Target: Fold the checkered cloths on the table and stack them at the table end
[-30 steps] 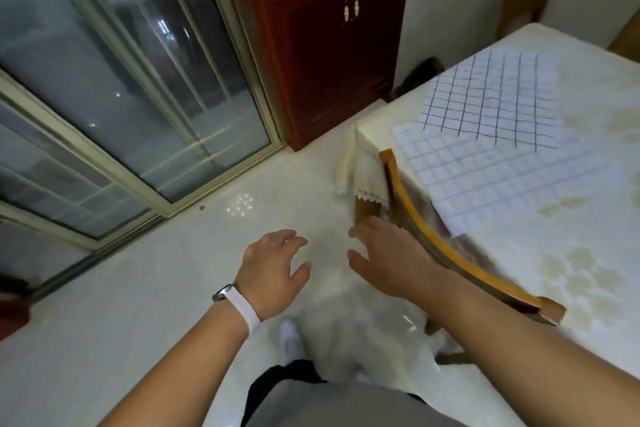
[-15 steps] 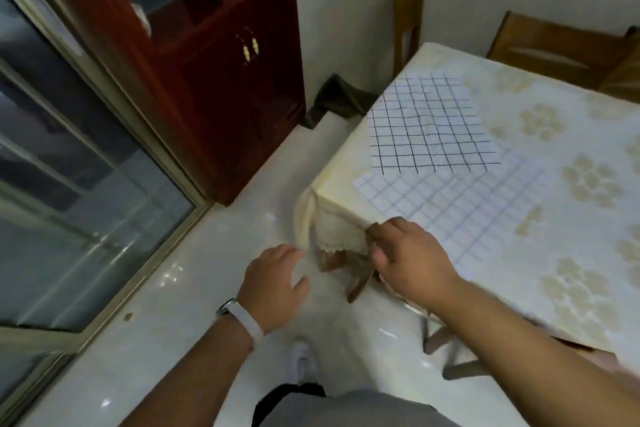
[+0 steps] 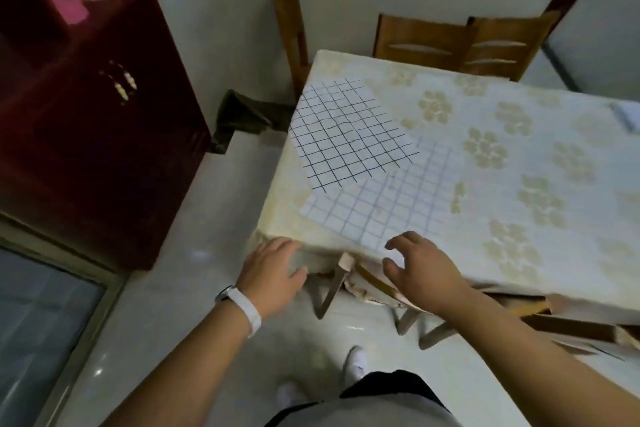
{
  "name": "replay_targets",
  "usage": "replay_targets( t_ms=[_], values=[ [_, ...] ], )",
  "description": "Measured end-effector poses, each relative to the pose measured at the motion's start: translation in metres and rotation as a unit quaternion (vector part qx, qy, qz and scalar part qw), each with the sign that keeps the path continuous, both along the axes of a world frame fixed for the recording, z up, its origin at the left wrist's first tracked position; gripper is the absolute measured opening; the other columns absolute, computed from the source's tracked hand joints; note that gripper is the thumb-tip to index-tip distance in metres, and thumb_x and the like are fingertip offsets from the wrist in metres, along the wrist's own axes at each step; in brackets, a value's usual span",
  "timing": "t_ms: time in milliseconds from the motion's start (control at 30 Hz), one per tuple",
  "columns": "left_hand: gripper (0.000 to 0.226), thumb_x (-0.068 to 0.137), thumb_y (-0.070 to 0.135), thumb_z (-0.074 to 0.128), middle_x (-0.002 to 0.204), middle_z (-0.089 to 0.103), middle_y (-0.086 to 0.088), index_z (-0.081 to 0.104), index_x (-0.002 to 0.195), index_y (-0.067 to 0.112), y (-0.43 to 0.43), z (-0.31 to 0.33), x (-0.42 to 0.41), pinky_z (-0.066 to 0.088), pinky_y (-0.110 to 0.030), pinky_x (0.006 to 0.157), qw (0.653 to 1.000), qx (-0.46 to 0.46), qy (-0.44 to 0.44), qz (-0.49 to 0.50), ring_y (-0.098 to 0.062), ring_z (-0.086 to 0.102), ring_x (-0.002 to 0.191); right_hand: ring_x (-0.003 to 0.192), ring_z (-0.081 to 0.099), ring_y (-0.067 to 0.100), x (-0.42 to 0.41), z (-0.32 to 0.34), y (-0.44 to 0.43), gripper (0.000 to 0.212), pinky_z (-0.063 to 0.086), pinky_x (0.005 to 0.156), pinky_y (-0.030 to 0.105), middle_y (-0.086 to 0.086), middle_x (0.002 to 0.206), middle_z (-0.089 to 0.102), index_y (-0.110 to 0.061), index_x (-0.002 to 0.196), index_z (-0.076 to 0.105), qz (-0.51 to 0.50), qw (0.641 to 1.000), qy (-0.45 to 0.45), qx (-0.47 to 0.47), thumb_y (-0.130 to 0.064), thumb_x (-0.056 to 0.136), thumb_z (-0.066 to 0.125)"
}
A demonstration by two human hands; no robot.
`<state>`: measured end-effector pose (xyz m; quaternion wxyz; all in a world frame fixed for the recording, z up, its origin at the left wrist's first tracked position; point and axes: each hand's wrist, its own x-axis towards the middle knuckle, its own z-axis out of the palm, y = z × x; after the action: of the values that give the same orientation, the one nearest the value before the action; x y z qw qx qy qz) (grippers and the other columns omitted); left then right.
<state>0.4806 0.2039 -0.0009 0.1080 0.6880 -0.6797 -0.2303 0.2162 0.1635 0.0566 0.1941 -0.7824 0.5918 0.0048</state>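
Observation:
Two checkered cloths lie flat near the table's left corner. The white cloth with dark grid lines (image 3: 349, 135) overlaps the far edge of a white cloth with pale blue grid lines (image 3: 388, 208). My right hand (image 3: 420, 270) hovers over the near corner of the pale cloth, fingers spread and loosely curled, holding nothing. My left hand (image 3: 272, 270), with a white wristband, is open at the table's corner edge, by the hanging tablecloth. A small folded pale piece (image 3: 627, 114) lies at the far right of the table.
The table (image 3: 519, 191) has a cream floral tablecloth. A wooden chair (image 3: 367, 282) is tucked under its near edge; further chairs (image 3: 450, 42) stand at the far side and left (image 3: 289, 28). A dark red cabinet (image 3: 97, 107) stands to the left, a dark bag (image 3: 247, 114) on the floor.
I have moved closer to the table and the view has turned toward it. Both hands have risen from above the floor to the table's near corner, the right one now over the pale cloth.

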Motion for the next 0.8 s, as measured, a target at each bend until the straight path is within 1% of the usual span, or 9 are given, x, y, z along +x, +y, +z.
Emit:
replay_targets(
  t_ms=[133,267,433,567,600,700,800],
  values=[
    [0.057,0.076,0.047,0.043,0.134,0.051,0.005,0.055,0.126,0.022,-0.023,-0.006,-0.008,0.039,-0.037,0.102,1.000,0.022,0.001,-0.019,-0.020,0.046,0.124,0.112,0.055,0.021,-0.010,-0.011,-0.011,0.036,0.047,0.089,0.034,-0.002,0.128,0.055,-0.024,0.126,0.058,-0.033,0.999,-0.021,0.007,-0.040,0.094,0.052],
    [0.059,0.074,0.048,0.042,0.131,0.053,0.005,0.057,0.125,0.021,-0.050,-0.006,-0.013,0.039,-0.036,0.102,0.999,0.031,-0.005,-0.040,-0.019,0.046,0.124,0.113,0.055,0.022,-0.011,-0.027,-0.036,0.036,0.047,0.089,0.035,-0.002,0.129,0.055,-0.024,0.126,0.058,-0.041,0.998,-0.042,0.019,-0.040,0.095,0.051],
    [0.064,0.075,0.055,0.035,0.131,0.054,0.006,0.058,0.125,0.021,-0.082,0.010,-0.007,0.041,-0.034,0.100,0.996,0.035,-0.049,-0.062,-0.019,0.050,0.120,0.115,0.054,0.022,0.005,-0.041,-0.081,0.038,0.047,0.092,0.036,-0.001,0.129,0.055,-0.023,0.128,0.057,-0.029,0.996,-0.077,0.039,-0.040,0.095,0.050],
    [0.053,0.082,0.047,0.050,0.134,0.052,0.006,0.058,0.127,0.021,-0.108,0.016,0.011,0.038,-0.031,0.098,0.994,0.043,-0.090,-0.038,-0.022,0.052,0.118,0.115,0.054,0.025,0.025,-0.050,-0.117,0.041,0.047,0.091,0.036,0.002,0.129,0.055,-0.021,0.130,0.056,-0.006,0.995,-0.089,0.051,-0.039,0.094,0.050],
    [0.053,0.082,0.047,0.050,0.134,0.053,0.005,0.058,0.127,0.020,-0.112,0.018,0.015,0.038,-0.030,0.097,0.994,0.042,-0.098,-0.036,-0.023,0.052,0.117,0.115,0.054,0.025,0.030,-0.051,-0.123,0.041,0.047,0.091,0.037,0.002,0.129,0.054,-0.021,0.131,0.055,-0.001,0.994,-0.090,0.056,-0.040,0.095,0.049],
    [0.063,0.077,0.056,0.037,0.129,0.056,0.004,0.059,0.125,0.021,-0.122,0.022,0.029,0.043,-0.035,0.096,0.993,0.039,-0.107,-0.042,-0.024,0.054,0.114,0.114,0.054,0.023,0.045,-0.054,-0.139,0.042,0.048,0.090,0.036,0.000,0.131,0.054,-0.022,0.133,0.054,0.019,0.994,-0.088,0.067,-0.042,0.096,0.047],
    [0.063,0.077,0.056,0.036,0.127,0.056,0.004,0.059,0.124,0.020,-0.137,0.022,0.044,0.044,-0.038,0.095,0.993,0.038,-0.102,-0.037,-0.024,0.054,0.114,0.111,0.055,0.022,0.059,-0.055,-0.152,0.042,0.049,0.086,0.035,0.000,0.127,0.055,-0.023,0.131,0.054,0.022,0.994,-0.088,0.067,-0.042,0.096,0.047]
  ],
)
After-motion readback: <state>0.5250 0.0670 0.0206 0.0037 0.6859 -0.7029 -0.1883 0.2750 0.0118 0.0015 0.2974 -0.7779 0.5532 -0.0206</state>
